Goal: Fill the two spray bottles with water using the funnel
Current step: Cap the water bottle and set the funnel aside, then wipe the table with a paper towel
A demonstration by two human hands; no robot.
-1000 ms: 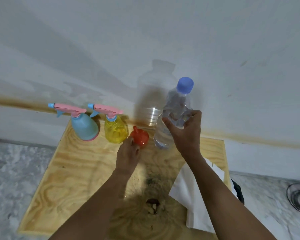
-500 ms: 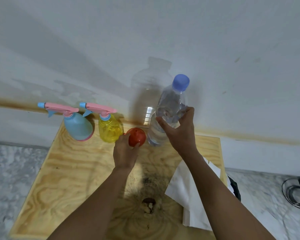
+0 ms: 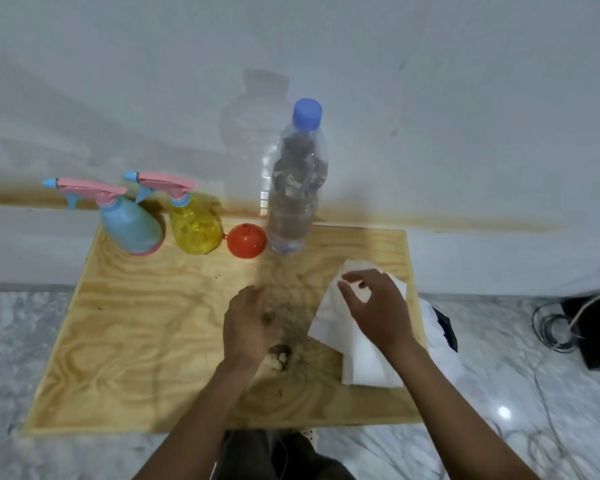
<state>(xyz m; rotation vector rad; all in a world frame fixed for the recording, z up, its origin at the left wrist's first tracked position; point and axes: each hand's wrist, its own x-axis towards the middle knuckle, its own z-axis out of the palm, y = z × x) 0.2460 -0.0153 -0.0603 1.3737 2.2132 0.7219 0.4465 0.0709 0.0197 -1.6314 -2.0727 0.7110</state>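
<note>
The blue spray bottle (image 3: 129,226) stands at the far left of the back edge of the tabletop (image 3: 136,323), close to the wall. Its pink trigger head is on and its nozzle points left. Just beside it on the right is the yellow spray bottle (image 3: 194,226), with the same pink head, also on and also pointing left. Next comes the red funnel (image 3: 246,240), sitting on the wood between the yellow bottle and the water bottle (image 3: 297,188), near both; I cannot tell whether it touches either one. The water bottle is clear and upright, with its blue cap on and water showing through most of its body.

Nearer to me, my left hand (image 3: 250,323) hangs over the middle of the tabletop, back up, above a dark stain in the wood. Its fingers (image 3: 257,296) are loosely curled downward and hold nothing. I cannot tell whether they touch the board. My right hand (image 3: 378,306) is to its right, well apart from the bottles, above a white tissue (image 3: 361,362) that lies near the right edge of the tabletop. The fingers are slack and half bent, with the thumb parted from the forefinger, and nothing is between them. On the marble floor (image 3: 499,375) at the far right sits a black object (image 3: 596,327) with a coiled cable beside it.
</note>
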